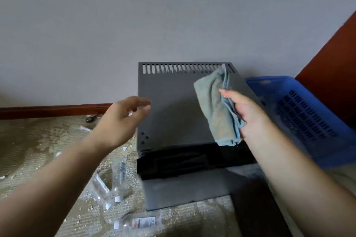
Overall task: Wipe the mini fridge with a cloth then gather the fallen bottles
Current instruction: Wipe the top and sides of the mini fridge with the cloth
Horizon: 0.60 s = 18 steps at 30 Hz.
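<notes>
Cloth (217,107): soft, limp, light; your right hand (244,111) grips its folded edge, over the mini fridge (173,109) top.
Left hand (123,119): fingers loosely spread, empty, near the fridge's left edge.
Bottles (138,222): clear plastic, lying on carpet (34,140) beside the fridge; probably light and slippery, so grip mid-body.

Head-worn, close above mini fridge (169,106)

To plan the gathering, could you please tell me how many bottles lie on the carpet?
4: two bottles left of the fridge, one nearest, one beyond the left arm, which may hide more.
</notes>
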Each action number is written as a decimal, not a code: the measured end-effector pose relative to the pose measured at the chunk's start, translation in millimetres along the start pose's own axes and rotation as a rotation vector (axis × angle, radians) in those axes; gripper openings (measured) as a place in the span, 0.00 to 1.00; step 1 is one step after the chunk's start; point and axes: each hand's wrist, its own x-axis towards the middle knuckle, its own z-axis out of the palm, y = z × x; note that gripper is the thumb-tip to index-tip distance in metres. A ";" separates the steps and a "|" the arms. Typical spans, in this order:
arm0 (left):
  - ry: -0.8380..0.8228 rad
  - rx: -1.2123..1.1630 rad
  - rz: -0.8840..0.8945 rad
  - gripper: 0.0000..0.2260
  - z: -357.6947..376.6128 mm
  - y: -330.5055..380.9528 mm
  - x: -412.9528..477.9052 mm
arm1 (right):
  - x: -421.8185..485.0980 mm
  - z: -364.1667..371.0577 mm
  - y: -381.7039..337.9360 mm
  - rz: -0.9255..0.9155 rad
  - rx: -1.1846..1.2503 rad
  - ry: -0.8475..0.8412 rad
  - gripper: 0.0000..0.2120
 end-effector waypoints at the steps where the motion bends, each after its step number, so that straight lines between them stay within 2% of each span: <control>1: -0.068 0.060 0.040 0.08 13.8 8.9 -2.0 | -2.2 -25.9 -10.5 -0.119 -0.132 0.151 0.05; 3: -0.161 0.213 0.087 0.13 41.9 16.0 -5.7 | -8.1 -77.0 -25.0 -0.340 -0.458 0.428 0.05; 4: -0.186 0.265 0.103 0.14 54.3 14.7 -7.5 | -10.4 -101.0 -26.0 -0.400 -0.732 0.538 0.07; 6: -0.188 0.321 0.129 0.16 71.9 7.9 -13.6 | -15.0 -144.5 -14.2 -0.352 -1.292 0.651 0.11; 8: -0.141 0.392 0.138 0.19 79.9 0.9 -21.7 | -25.1 -165.2 8.0 -0.249 -1.642 0.677 0.12; 10: -0.057 0.458 0.155 0.22 82.2 -2.1 -30.1 | -34.2 -164.3 26.9 -0.312 -1.767 0.683 0.11; 13: 0.022 0.511 0.149 0.21 83.6 -1.8 -41.8 | -41.7 -146.7 48.6 -0.524 -1.817 0.540 0.14; 15: 0.024 0.530 0.138 0.21 86.1 -0.9 -48.6 | -45.5 -123.7 52.5 -0.545 -1.810 0.442 0.16; 18: 0.011 0.509 0.110 0.18 93.2 1.1 -59.6 | -48.6 -85.7 54.4 -0.527 -1.746 0.283 0.08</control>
